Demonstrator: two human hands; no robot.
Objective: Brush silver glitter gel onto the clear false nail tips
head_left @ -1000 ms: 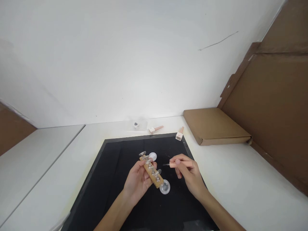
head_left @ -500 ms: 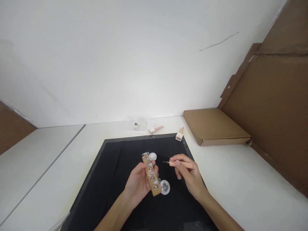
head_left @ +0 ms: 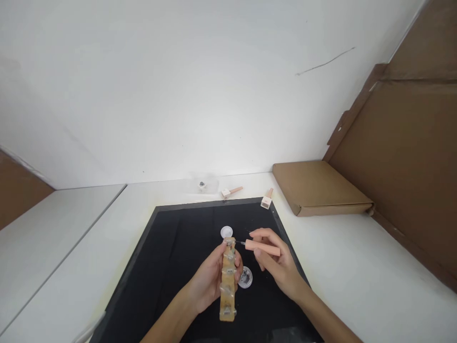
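A tan strip (head_left: 227, 280) bearing several clear nail-like pieces is gripped in my left hand (head_left: 209, 281), its far end pointing away from me. My right hand (head_left: 276, 257) pinches a peach brush handle (head_left: 262, 247); the thin brush tip reaches left to the far end of the strip, and whether it touches is too small to tell. Just beyond the strip lies a round white lid (head_left: 226, 232). A small round pot (head_left: 245, 277) with dark silvery content sits right of my left fingers. All this is over a black mat (head_left: 171, 252).
Two white bottles with peach caps, one (head_left: 226, 193) at the mat's far edge and one (head_left: 266, 202) at its far right corner. A clear tray (head_left: 212, 186) stands at the back. A flat cardboard box (head_left: 317, 186) lies at the right, beside a tall cardboard panel (head_left: 417, 166).
My left hand has turned the strip more upright in view and brought it nearer to me. The brush in my right hand has shifted slightly left and tilted, its tip now at the strip's far end.
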